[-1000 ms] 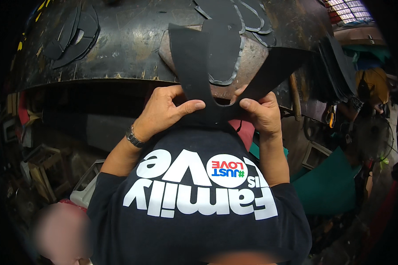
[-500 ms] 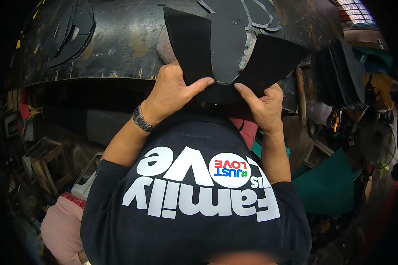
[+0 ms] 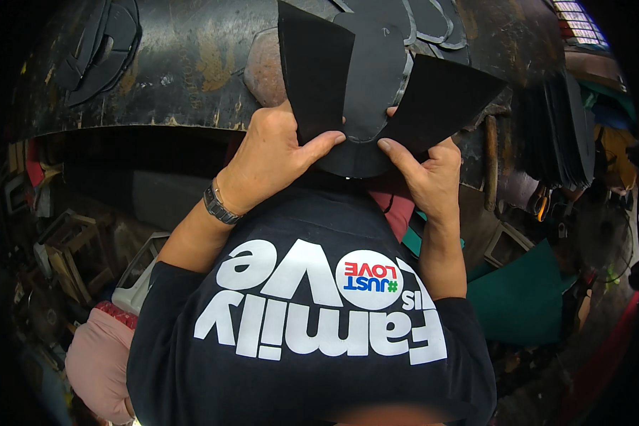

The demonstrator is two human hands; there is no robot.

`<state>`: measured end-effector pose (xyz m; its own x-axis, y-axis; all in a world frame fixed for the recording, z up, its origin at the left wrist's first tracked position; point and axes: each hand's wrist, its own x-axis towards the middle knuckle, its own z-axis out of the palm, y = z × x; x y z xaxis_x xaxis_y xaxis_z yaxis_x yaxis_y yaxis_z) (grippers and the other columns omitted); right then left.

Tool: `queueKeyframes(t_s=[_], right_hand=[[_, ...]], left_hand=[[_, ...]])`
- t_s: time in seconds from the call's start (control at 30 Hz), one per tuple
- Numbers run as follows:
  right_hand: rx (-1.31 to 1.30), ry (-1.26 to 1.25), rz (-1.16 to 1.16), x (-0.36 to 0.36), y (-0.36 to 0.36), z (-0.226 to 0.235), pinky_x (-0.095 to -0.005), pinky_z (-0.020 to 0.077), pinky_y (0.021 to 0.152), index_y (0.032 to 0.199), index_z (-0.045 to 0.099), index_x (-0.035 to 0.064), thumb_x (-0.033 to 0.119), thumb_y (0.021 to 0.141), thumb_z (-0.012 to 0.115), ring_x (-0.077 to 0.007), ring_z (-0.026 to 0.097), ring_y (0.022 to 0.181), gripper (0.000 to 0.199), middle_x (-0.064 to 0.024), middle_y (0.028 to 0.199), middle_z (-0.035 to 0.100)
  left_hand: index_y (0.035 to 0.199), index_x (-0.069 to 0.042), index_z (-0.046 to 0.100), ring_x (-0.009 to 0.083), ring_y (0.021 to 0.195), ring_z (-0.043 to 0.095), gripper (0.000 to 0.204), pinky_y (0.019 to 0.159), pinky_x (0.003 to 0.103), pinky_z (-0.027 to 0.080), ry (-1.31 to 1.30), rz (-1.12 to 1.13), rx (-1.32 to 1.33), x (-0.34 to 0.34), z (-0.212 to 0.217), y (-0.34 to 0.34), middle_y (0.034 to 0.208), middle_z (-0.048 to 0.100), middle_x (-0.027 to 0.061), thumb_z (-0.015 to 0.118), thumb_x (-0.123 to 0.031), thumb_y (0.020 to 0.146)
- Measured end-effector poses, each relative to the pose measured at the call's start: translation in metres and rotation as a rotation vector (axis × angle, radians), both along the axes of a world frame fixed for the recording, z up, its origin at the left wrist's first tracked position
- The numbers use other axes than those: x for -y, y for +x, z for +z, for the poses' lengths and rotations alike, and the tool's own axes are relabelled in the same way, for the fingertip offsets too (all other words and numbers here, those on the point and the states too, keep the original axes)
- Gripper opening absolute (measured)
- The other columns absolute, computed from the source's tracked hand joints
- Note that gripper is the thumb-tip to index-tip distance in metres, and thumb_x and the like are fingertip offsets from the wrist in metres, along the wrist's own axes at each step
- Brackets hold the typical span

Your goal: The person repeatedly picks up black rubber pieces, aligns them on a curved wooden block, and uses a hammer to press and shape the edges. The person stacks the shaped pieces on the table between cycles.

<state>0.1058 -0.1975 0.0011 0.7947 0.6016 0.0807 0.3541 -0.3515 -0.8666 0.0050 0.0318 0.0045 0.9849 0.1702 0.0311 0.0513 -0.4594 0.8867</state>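
Note:
My left hand (image 3: 266, 149) and my right hand (image 3: 433, 174) are both closed on a black U-shaped cut piece (image 3: 318, 78), like a shoe upper, at the near edge of the workbench. Each thumb presses on top near the inner curve, with fingers mostly hidden underneath. The piece's two broad wings spread away from me. Between the wings shows a dark grey panel (image 3: 376, 60) with a pale strip along its right edge; its rounded near end meets the inner curve. Whether the two are joined cannot be seen.
On the dark, worn workbench (image 3: 184, 64), a rounded stone slab (image 3: 264, 67) lies partly under the work. More cut pieces sit at far left (image 3: 103, 53) and far right (image 3: 437, 21). A stack of black sheets (image 3: 559, 131) hangs at right, near a wooden handle (image 3: 490, 160).
Both hands have tilted the U-shaped piece, and more of its near curved part shows below the thumbs. A right fingertip now shows inside the curve. The view has shifted slightly.

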Motion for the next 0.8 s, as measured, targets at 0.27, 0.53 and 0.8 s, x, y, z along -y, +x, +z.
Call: queueKeyframes(t_s=[0.27, 0.53, 0.8], right_hand=[[-0.039, -0.028, -0.015, -0.0010, 0.0000, 0.0015, -0.0280, 0.0575, 0.081, 0.116, 0.073, -0.0030, 0.000, 0.086, 0.080, -0.0150, 0.071, 0.094, 0.031, -0.0097, 0.106, 0.075], [-0.058, -0.007, -0.104, -0.0079, -0.0062, 0.0037, -0.0357, 0.0530, 0.081, 0.099, 0.078, -0.0015, 0.008, 0.081, 0.084, -0.0274, 0.069, 0.093, 0.020, -0.0141, 0.099, 0.074], [-0.045, -0.025, -0.101, -0.0092, -0.0059, 0.0022, -0.0341, 0.0548, 0.082, 0.105, 0.076, -0.0021, 0.004, 0.081, 0.084, -0.0245, 0.070, 0.093, 0.025, -0.0128, 0.103, 0.074]], left_hand=[[0.105, 0.002, 0.077, 0.0175, 0.066, 0.074, 0.026, 0.058, 0.026, 0.056, 0.006, 0.001, 0.046, -0.0019, -0.0037, 0.0016, 0.083, 0.078, 0.0127, 0.084, -0.014, 0.087], [0.106, 0.001, 0.076, 0.0205, 0.076, 0.077, 0.026, 0.066, 0.029, 0.060, -0.041, -0.002, 0.005, -0.0015, -0.0031, 0.0019, 0.092, 0.079, 0.0137, 0.084, -0.013, 0.086], [0.107, 0.004, 0.071, 0.0261, 0.080, 0.078, 0.030, 0.069, 0.032, 0.061, -0.063, 0.005, -0.004, -0.0008, -0.0027, 0.0034, 0.092, 0.077, 0.0173, 0.083, -0.012, 0.085]])
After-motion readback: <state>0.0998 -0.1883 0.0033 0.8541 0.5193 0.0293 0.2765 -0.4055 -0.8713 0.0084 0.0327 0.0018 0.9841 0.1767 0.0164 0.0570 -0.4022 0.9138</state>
